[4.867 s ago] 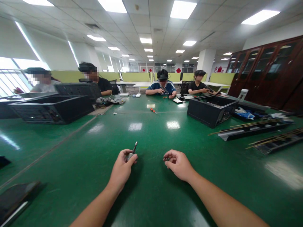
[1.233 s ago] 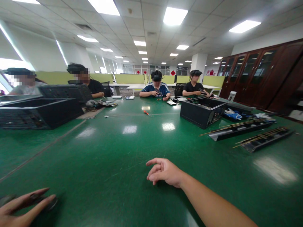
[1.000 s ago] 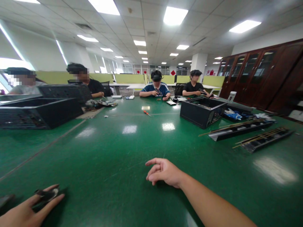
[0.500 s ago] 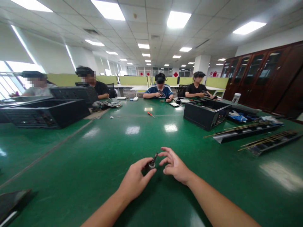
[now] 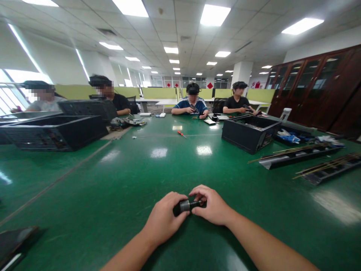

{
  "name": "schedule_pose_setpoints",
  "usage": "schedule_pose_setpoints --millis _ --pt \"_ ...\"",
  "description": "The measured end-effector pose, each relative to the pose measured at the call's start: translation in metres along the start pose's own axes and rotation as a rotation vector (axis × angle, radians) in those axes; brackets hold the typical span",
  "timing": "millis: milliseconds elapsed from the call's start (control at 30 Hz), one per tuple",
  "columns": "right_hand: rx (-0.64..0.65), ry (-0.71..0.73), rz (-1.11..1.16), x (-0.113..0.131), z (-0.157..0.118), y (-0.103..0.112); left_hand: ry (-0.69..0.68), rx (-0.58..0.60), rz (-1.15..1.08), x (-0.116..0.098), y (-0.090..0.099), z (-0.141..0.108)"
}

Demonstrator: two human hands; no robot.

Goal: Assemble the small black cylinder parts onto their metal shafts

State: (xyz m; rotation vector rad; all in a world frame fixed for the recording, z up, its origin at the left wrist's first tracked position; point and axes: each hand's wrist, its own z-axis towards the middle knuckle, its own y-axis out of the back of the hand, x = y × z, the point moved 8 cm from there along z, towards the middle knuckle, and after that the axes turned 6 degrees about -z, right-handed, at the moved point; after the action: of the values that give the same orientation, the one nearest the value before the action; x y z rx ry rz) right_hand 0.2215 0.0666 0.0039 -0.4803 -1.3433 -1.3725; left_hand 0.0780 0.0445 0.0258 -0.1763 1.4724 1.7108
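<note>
In head view, my left hand (image 5: 166, 215) grips the dark metal-banded cylinder (image 5: 184, 206) between thumb and fingers; my right hand (image 5: 212, 205) curls half-open round its narrow shaft (image 5: 194, 204), contact unclear. Aligning both should steady it.

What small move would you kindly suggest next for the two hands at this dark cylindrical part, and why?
Perhaps close the right hand gently around the narrow end of the dark cylindrical part: the left hand grips its thicker body, the narrow end points toward the right hand, and whether that hand touches it is unclear.
</note>
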Motion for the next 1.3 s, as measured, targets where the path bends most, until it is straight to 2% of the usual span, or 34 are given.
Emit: schedule_pose_setpoints --millis 233,533,700,1300 --pt "0.008 -0.035 -0.007 -0.0035 0.0001 -0.0035 0.107 -0.064 -0.111 0.0094 0.0088 0.0001" --pt "-0.004 -0.051 -0.068 0.0013 -0.0006 0.0 0.004 -0.048 -0.17 0.0004 0.0074 0.0018" --pt "0.018 -0.088 -0.021 -0.003 -0.0019 -0.0032 0.011 -0.065 -0.18 0.0033 0.0081 0.0018" --pt "-0.05 -0.029 -0.142 0.0034 -0.0007 0.0061 0.021 -0.087 -0.198 0.0021 0.0059 0.0036"
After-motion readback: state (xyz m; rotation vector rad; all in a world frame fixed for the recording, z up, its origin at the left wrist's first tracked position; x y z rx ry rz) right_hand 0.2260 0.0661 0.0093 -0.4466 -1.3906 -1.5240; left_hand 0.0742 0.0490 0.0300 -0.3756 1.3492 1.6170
